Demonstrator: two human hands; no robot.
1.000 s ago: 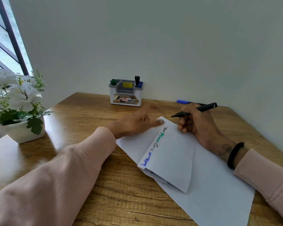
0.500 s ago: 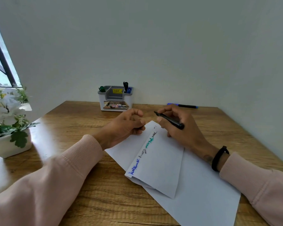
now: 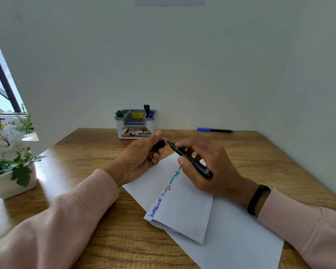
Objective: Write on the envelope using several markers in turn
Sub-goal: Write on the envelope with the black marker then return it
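A white envelope [image 3: 184,212] lies on a sheet of white paper [image 3: 239,241] on the wooden table, with blue, grey, green and black writing along its left edge. My right hand [image 3: 209,167] grips a black marker [image 3: 192,162] above the envelope's far corner, its uncovered tip pointing up and left. My left hand [image 3: 142,158] holds the marker's black cap [image 3: 159,145] in curled fingers, just left of the tip and a small gap away from it.
A white and grey pen holder [image 3: 135,125] with green, black and blue markers stands at the wall. A blue marker [image 3: 214,130] lies at the back right. A white pot of flowers [image 3: 10,162] sits at the left edge.
My left hand has lifted off the envelope and now holds the black cap by the tip. My right hand turned the marker from pointing left to tip up beside the cap.
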